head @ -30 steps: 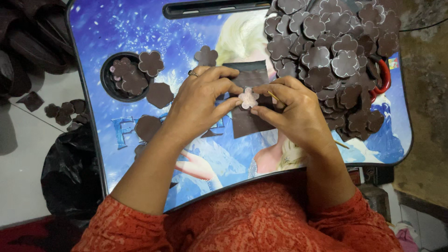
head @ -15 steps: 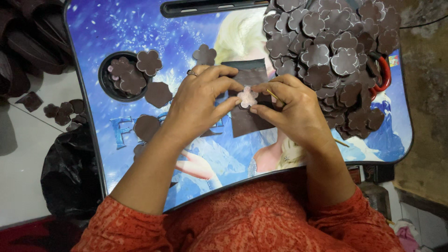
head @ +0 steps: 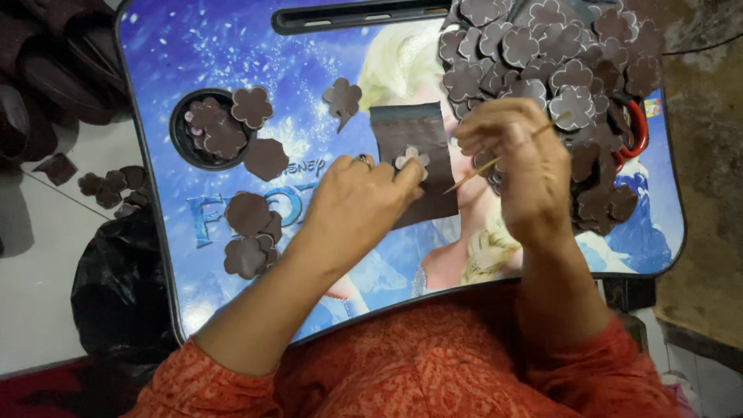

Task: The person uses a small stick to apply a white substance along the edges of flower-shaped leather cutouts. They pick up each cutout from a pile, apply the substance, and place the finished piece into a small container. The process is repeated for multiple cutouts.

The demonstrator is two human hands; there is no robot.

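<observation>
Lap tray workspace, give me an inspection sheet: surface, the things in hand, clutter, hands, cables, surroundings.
Surface: blue printed lap tray, with a round cup well at its left holding brown flower cutouts.
Job's things: small pale flower piece lying on a dark rectangular sheet; thin wooden stick.
Clutter: big heap of brown flower cutouts at the right; loose ones at the left.
Hands: left hand presses the pale flower piece; right hand pinches the stick, tip pointing toward the sheet.
Cables: nothing seen.
Surroundings: black bag and more cutouts on the pale floor at the left; orange patterned clothing below.
</observation>
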